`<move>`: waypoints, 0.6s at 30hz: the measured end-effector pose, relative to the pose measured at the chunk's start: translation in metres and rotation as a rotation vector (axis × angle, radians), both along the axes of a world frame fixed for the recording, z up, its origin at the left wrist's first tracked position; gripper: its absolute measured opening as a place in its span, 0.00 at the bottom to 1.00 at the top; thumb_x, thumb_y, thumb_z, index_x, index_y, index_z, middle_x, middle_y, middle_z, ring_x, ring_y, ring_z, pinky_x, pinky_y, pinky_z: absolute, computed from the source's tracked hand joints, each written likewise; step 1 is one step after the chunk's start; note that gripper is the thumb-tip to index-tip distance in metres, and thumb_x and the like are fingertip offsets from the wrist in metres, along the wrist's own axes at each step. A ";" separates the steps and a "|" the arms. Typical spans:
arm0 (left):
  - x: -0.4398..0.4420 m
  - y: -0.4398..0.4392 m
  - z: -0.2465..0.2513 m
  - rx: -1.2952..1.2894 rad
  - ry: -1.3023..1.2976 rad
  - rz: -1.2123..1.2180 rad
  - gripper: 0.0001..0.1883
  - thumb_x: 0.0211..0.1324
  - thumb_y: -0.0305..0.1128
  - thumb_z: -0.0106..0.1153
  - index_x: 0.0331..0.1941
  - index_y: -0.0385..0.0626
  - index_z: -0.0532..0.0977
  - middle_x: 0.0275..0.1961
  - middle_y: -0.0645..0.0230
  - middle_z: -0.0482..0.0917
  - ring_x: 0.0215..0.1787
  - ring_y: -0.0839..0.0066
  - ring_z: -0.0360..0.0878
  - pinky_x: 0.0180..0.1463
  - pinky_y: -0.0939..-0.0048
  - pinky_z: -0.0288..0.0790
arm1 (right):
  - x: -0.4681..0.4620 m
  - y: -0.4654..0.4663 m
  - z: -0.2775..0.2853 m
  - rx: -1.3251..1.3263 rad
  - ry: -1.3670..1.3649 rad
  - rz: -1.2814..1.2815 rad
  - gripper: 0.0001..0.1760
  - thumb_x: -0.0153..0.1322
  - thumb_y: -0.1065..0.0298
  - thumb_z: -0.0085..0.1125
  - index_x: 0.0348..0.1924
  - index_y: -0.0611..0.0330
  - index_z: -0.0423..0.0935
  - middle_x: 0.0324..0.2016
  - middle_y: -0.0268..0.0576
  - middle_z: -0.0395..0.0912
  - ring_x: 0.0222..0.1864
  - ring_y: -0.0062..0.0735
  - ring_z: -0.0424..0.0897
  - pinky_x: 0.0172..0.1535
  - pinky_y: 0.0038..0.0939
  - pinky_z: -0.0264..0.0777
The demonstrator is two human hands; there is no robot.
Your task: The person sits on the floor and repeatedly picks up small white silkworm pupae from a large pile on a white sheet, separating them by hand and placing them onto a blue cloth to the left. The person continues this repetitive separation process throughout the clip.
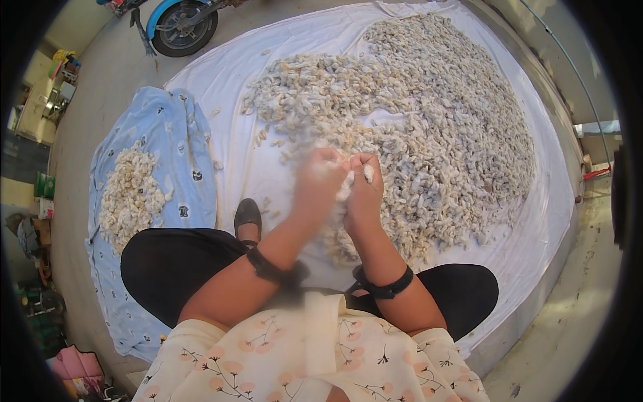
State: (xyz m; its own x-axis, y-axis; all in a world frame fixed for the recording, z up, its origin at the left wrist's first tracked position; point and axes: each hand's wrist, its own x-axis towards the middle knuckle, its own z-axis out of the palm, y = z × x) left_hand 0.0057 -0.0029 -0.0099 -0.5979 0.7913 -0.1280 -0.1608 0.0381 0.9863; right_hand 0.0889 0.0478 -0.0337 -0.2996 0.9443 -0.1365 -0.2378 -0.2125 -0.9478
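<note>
My left hand (321,173) and my right hand (365,186) meet at the fingertips above a large heap of raw cotton (442,125). Between them is a tuft of cotton (345,187), pinched by the fingers of both hands. Another white bit of cotton (368,173) shows against my right fingers. Blur softens my left hand and the view just below it. The heap is spread over a white cloth (236,151). To the left, a smaller pile of fluffier cotton (130,193) rests on a blue printed cloth (173,135).
A motorcycle wheel (185,27) stands on the floor beyond the cloths. Household items, including a green container (44,185) and a pink padded item (78,369), line the left wall. A thin pole (577,70) leans at the right. My shoe (248,218) is on the white cloth.
</note>
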 end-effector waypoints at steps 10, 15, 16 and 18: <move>0.002 0.001 -0.003 -0.046 0.013 0.054 0.05 0.67 0.33 0.65 0.42 0.52 0.77 0.32 0.85 0.71 0.30 0.92 0.61 0.30 0.83 0.56 | -0.001 0.002 0.007 -0.092 0.014 -0.011 0.12 0.80 0.60 0.55 0.40 0.60 0.75 0.35 0.33 0.76 0.40 0.20 0.71 0.47 0.28 0.68; 0.006 0.004 -0.017 -0.155 -0.038 0.050 0.06 0.68 0.35 0.65 0.43 0.52 0.77 0.33 0.83 0.73 0.31 0.92 0.62 0.31 0.82 0.58 | -0.001 -0.001 -0.006 -0.133 0.070 -0.078 0.11 0.80 0.61 0.56 0.38 0.59 0.75 0.37 0.34 0.77 0.40 0.19 0.71 0.47 0.28 0.69; 0.005 0.004 -0.018 -0.160 -0.024 0.046 0.06 0.68 0.36 0.65 0.43 0.52 0.77 0.33 0.82 0.73 0.32 0.91 0.63 0.32 0.81 0.59 | -0.002 -0.002 -0.006 -0.121 0.071 -0.085 0.11 0.80 0.61 0.56 0.38 0.59 0.75 0.37 0.34 0.78 0.40 0.20 0.71 0.47 0.28 0.69; 0.004 0.003 -0.018 -0.164 0.014 0.054 0.07 0.69 0.36 0.65 0.43 0.51 0.77 0.35 0.81 0.74 0.35 0.90 0.64 0.35 0.80 0.62 | -0.004 -0.004 -0.006 -0.099 0.072 -0.098 0.11 0.80 0.61 0.56 0.39 0.59 0.76 0.37 0.34 0.78 0.41 0.20 0.72 0.48 0.28 0.69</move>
State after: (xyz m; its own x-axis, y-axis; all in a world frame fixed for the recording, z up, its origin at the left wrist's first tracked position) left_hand 0.0096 -0.0002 -0.0276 -0.6413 0.7274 -0.2442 -0.1535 0.1902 0.9697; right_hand 0.0851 0.0434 -0.0394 -0.2190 0.9524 -0.2119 -0.3282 -0.2764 -0.9033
